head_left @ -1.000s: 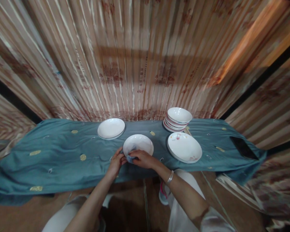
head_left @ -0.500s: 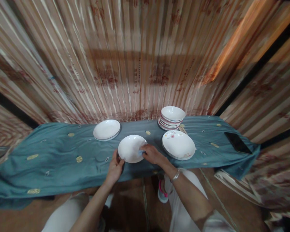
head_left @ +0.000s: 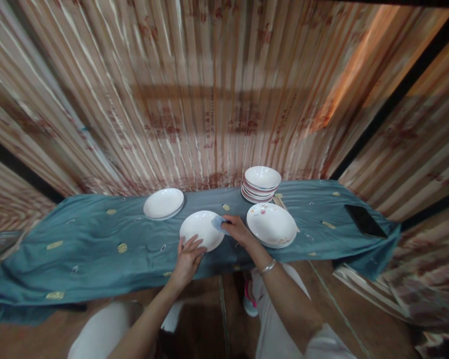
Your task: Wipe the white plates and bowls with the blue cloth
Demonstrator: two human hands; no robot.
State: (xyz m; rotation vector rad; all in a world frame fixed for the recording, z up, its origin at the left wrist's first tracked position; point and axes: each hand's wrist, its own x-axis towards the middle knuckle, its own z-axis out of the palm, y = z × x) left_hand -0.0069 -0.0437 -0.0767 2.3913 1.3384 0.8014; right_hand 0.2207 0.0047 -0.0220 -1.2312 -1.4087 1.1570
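Observation:
A white plate [head_left: 202, 227] lies near the front edge of the cloth-covered table. My left hand [head_left: 189, 257] rests on its near left rim, with the fingers spread over the white surface and the thumb at the left edge. At the plate's right rim, my right hand [head_left: 236, 230] is closed on a small light blue cloth [head_left: 219, 224], which touches the plate. Just right of that hand sits a stack of white plates [head_left: 271, 224] with a floral pattern on the top one. Another stack of plain white plates [head_left: 163, 203] stands at the back left.
Behind the floral plates is a stack of white bowls [head_left: 262, 178], with chopsticks [head_left: 280, 201] beside it. A black phone [head_left: 365, 221] lies at the right end of the teal tablecloth [head_left: 97, 239]. A pleated curtain [head_left: 209, 99] hangs behind the table.
My left hand has moved from gripping the plate's rim to lying over it with fingers spread. The right hand and cloth have shifted slightly up toward the upper right rim.

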